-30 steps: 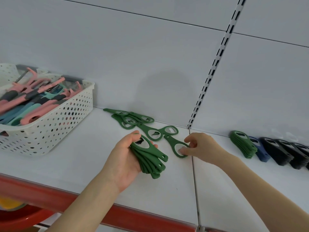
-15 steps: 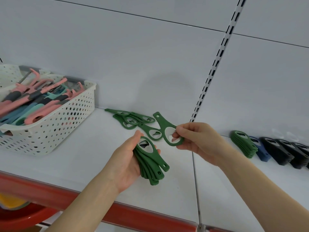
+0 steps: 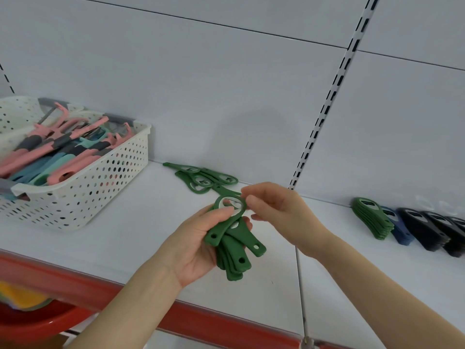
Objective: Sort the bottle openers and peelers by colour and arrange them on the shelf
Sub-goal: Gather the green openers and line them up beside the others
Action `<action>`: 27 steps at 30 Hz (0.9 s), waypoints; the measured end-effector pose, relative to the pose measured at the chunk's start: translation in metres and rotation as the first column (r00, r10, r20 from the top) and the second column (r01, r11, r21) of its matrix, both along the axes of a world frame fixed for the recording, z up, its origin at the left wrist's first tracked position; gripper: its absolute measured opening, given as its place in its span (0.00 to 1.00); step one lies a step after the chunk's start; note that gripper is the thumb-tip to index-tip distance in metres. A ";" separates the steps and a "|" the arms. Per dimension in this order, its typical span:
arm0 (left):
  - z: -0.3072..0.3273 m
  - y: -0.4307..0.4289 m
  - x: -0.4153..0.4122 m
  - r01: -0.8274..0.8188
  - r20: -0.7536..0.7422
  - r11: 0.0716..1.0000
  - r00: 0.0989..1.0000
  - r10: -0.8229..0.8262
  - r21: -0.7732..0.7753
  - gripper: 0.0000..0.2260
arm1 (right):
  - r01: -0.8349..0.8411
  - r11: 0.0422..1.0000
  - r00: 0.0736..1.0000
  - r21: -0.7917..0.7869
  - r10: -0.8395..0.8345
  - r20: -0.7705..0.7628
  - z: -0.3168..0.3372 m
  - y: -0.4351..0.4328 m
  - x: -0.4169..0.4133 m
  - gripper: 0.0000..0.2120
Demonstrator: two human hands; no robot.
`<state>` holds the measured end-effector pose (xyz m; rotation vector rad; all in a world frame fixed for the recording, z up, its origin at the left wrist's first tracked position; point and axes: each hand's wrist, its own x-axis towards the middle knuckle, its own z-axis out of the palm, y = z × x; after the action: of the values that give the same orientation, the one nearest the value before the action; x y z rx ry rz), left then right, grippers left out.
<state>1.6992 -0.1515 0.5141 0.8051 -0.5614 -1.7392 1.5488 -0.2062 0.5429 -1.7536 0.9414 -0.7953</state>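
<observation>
My left hand grips a fanned stack of green bottle openers above the white shelf. One more green opener lies on top of the stack, under my left thumb. My right hand pinches that opener's ring at its right edge. Several loose green openers lie against the back wall just behind my hands. At the right, a leaning row starts with green openers, then a blue one, then black ones.
A white perforated basket at the left holds pink and teal peelers. A slotted upright runs up the back wall. The shelf has a red front edge; a red bowl sits below it.
My right hand lifted one green opener off the shelf, carried it left, and laid it on the stack in my left hand. My left thumb now rests on it.
</observation>
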 end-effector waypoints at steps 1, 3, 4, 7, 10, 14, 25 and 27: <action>0.000 0.000 0.000 -0.008 0.020 1.000 1.000 0.008 -0.006 0.19 | 0.040 0.998 0.999 0.045 -0.040 0.006 0.000 -0.001 0.001 0.05; -0.001 -0.001 -0.001 -0.009 0.041 1.000 0.999 0.009 -0.011 0.20 | 0.089 0.992 0.996 0.090 -0.089 -0.004 0.000 -0.004 0.003 0.02; -0.001 -0.001 -0.001 0.001 0.043 1.000 0.999 -0.001 -0.010 0.20 | 0.098 0.990 0.995 0.100 -0.097 -0.012 0.000 -0.005 0.004 0.03; -0.002 -0.003 -0.004 0.020 0.046 0.999 0.999 -0.019 -0.029 0.20 | 0.067 0.994 0.997 0.086 -0.064 -0.038 0.002 -0.008 0.006 0.05; -0.002 -0.002 -0.007 -0.041 0.089 0.997 0.995 0.047 -0.062 0.17 | 0.047 0.997 0.998 0.064 -0.044 -0.035 0.001 -0.005 0.011 0.07; -0.001 -0.005 -0.006 -0.259 0.116 0.963 0.957 0.267 -0.077 0.11 | 0.073 0.985 0.992 0.153 -0.056 -0.112 -0.001 0.002 0.009 0.13; -0.002 -0.011 0.000 -0.425 0.177 0.873 0.865 0.469 -0.238 0.16 | -0.150 0.917 0.986 0.368 0.166 -0.011 -0.005 0.023 0.020 0.08; -0.006 -0.012 0.014 -0.337 0.348 0.877 0.822 0.451 -0.342 0.24 | -0.121 0.960 0.981 0.253 0.155 -0.118 -0.006 0.016 0.013 0.05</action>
<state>1.7130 -0.1638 0.5077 1.0263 -0.8285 -1.0751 1.5620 -0.1898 0.5373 -1.6508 0.9526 -0.4521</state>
